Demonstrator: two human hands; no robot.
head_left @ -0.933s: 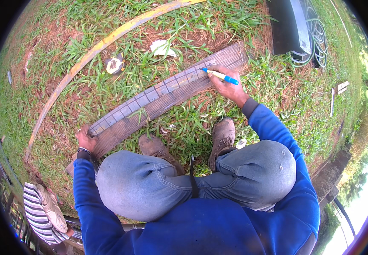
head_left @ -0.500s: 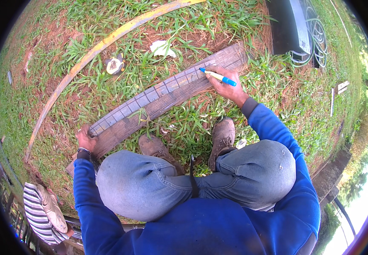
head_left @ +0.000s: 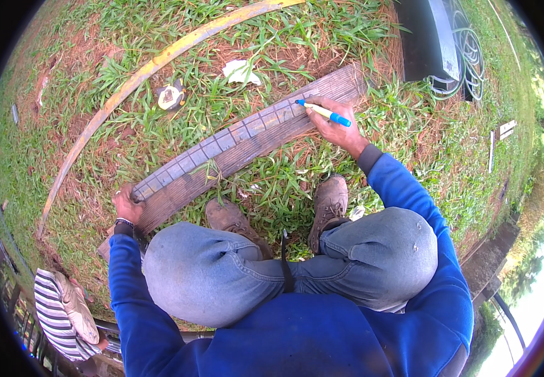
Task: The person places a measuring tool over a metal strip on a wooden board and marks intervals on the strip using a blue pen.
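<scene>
Two hands are engaged on a weathered plank (head_left: 234,151) laid across the grass (head_left: 284,182): its near end is pinned by the left hand (head_left: 125,202), while a blue marker (head_left: 323,112), gripped in the right hand (head_left: 335,125), has barely shifted along the marked edge, so the lining appears unfinished.

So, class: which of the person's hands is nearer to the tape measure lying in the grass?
Left, narrowly. The tape measure lies beyond the plank. The left hand grips the plank's near-left end, below it; the right hand, holding a blue marker, is far to its right.
</scene>
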